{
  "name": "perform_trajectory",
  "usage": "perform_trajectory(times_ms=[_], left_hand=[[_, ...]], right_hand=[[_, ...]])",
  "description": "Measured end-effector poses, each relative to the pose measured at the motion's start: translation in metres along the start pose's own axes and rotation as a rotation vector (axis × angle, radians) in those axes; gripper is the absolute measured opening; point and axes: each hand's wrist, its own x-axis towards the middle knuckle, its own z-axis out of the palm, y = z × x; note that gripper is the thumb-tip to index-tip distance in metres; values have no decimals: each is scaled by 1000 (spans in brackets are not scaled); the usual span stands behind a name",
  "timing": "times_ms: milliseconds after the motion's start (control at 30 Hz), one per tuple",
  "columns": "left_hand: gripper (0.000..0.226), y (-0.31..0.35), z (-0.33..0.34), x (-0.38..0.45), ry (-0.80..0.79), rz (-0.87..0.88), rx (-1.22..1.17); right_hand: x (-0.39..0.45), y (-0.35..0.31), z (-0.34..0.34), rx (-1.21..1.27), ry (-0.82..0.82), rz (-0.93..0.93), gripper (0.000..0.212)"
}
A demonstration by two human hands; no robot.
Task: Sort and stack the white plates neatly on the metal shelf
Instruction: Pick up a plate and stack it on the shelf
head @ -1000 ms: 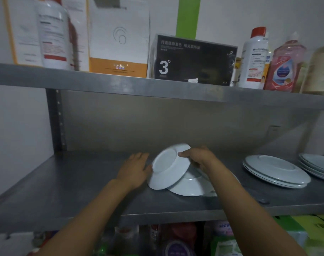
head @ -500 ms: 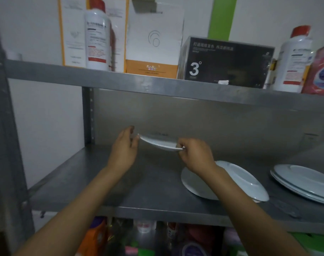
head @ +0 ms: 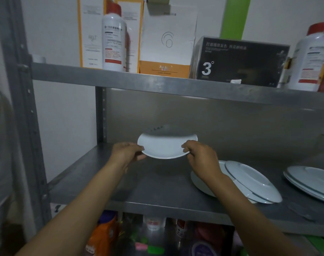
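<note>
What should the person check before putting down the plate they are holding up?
1. Both hands on the plate: left hand and right hand pinch opposite rims. Ok.
2. Plate level: roughly, near edge dipping slightly. Ok.
3. Bare shelf beneath it: ok.
4. Clear of the upper shelf: ok.
5. Nearby stack tidy: plates offset and tilted. Not ok.
6. Same size as the far stack: cannot tell.

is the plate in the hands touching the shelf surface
Apart. The head view shows the held plate, gripped by the left hand and right hand, raised above the shelf, with bare metal and its shadow beneath.
</note>
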Motion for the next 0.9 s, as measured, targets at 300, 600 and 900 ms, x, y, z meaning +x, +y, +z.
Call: perform_trajectory(times_ms=[300,600,900], left_hand=[[6,-17,-21,-4,70,-81,78],[11,-40,-46,-11,113,-128,231],[19,-66,-50,-10,117,-115,263]], right_hand=[[-22,5,13,-138,-351,116,54],[-36,24,25,-227,-340,272,53],[-42,24,17,-176,-302,264,50]])
